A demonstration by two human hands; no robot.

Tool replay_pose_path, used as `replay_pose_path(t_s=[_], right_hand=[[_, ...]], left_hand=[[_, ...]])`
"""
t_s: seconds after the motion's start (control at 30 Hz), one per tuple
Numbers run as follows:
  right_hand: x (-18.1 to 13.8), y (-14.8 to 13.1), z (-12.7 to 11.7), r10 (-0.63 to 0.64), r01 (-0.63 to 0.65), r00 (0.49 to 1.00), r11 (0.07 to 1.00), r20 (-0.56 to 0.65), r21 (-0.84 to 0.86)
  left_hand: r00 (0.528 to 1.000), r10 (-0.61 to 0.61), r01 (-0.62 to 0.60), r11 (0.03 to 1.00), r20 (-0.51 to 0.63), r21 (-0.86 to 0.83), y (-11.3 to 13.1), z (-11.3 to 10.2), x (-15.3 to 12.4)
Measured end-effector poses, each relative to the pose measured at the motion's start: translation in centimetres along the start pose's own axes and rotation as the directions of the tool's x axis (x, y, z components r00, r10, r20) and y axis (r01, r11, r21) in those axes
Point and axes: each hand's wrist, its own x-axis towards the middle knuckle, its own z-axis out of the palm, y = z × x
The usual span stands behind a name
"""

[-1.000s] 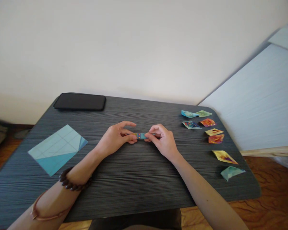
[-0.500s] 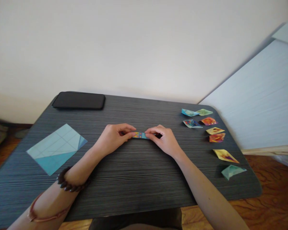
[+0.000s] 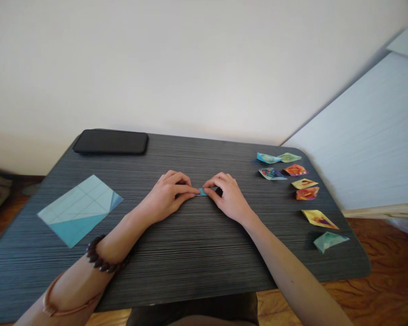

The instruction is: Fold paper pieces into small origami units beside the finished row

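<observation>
A small folded paper strip (image 3: 201, 192) lies low over the middle of the table, mostly covered by fingers. Only a short blue piece of it shows. My left hand (image 3: 172, 194) pinches its left part between thumb and fingers. On the right part, my right hand (image 3: 224, 194) is closed in a similar pinch, thumb and fingertips on the paper. The fingertips of the two hands are a short gap apart. A dark bead bracelet (image 3: 104, 256) circles my left wrist.
Several folded paper pieces, among them a yellow one (image 3: 319, 219) and a green one (image 3: 329, 241), lie along the right side of the dark table (image 3: 190, 258). At left is a creased blue paper sheet (image 3: 80, 208). A black phone-like slab (image 3: 110, 142) rests at the back left.
My left hand has slid right along the strip, closer to my right hand. The yellow patterned part seen before is now covered. My right hand has barely moved.
</observation>
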Motion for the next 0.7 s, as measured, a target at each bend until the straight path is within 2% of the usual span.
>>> replay_pose_path(t_s=[0.27, 0.5, 0.6, 0.7], right_hand=[[0.1, 0.1, -0.1, 0.023, -0.024, 1.000, 1.000, 0.014, 0.007], [-0.3, 0.1, 0.1, -0.207, 0.206, 0.978, 0.975, -0.001, -0.086], [-0.4, 0.3, 0.2, -0.299, 0.300, 0.954, 0.951, 0.030, -0.076], [-0.5, 0.6, 0.1, -0.351, 0.353, 0.935, 0.935, 0.039, -0.037]], left_hand=[[0.997, -0.047, 0.045, 0.998, 0.053, 0.033, -0.1, -0.4, -0.1], [0.999, 0.052, -0.052, 0.998, 0.002, 0.022, -0.1, -0.7, -0.3], [0.994, 0.100, -0.102, 0.993, 0.037, 0.053, 0.0, -0.9, -0.3], [0.993, 0.091, -0.099, 0.990, 0.077, 0.098, 0.3, -1.1, -0.2]])
